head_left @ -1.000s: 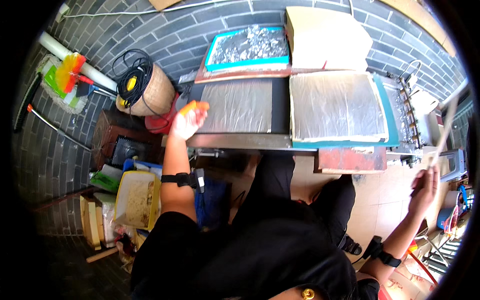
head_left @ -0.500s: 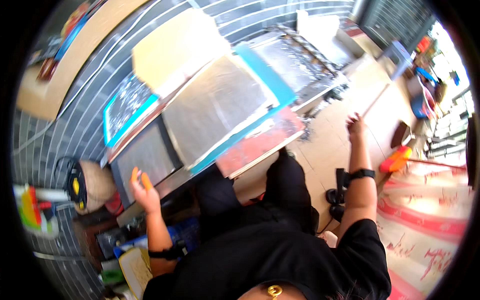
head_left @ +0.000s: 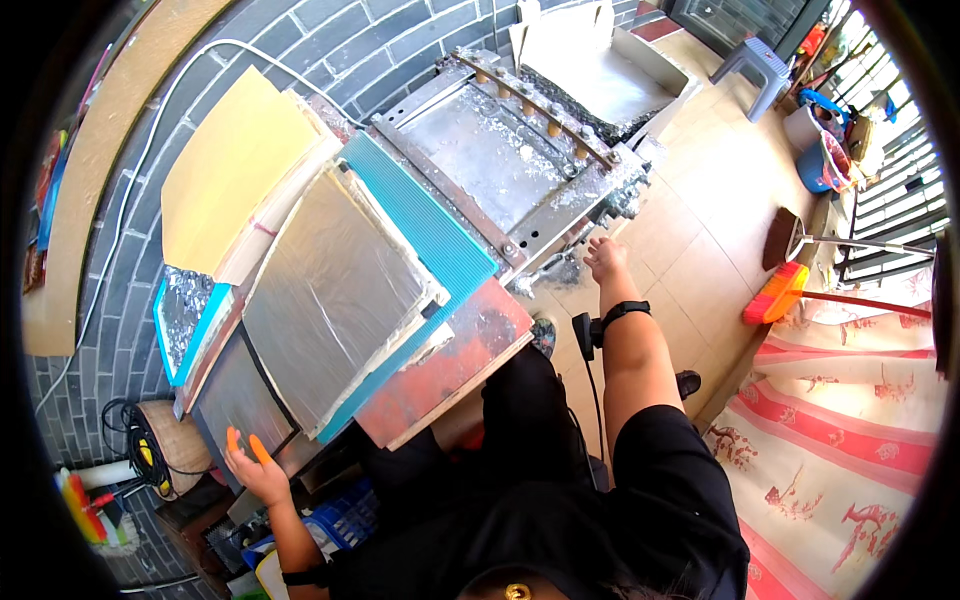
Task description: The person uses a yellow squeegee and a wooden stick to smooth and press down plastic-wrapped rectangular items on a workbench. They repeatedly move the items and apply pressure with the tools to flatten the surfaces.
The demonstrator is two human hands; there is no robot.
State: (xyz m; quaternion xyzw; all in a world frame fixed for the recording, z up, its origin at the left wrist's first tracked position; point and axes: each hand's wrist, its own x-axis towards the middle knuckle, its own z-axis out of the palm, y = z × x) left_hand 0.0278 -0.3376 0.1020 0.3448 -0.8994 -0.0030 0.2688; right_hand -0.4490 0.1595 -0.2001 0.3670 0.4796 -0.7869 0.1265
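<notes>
My left hand [head_left: 254, 465], with orange finger covers, is open beside a dark board [head_left: 226, 400] bearing a thin sheet. A stack of pale, film-covered sheets [head_left: 325, 280] lies on a turquoise board [head_left: 450, 250] in the middle, over a worn red board [head_left: 455, 370]. My right hand [head_left: 605, 258] is open at the front edge of a stained metal press [head_left: 480, 150] with a bolted bar, with nothing visible in it.
A yellow sheet [head_left: 225, 165] and a blue tray [head_left: 190, 310] are against the brick wall. A grey stool [head_left: 750, 75], buckets [head_left: 825, 160], brooms [head_left: 775, 290] and a curtain [head_left: 820, 450] are to the right. A coiled cable [head_left: 140, 445] is at left.
The view has swung toward the press on the right. My right hand has moved up to the press, and the long pale stick it held earlier is no longer visible.
</notes>
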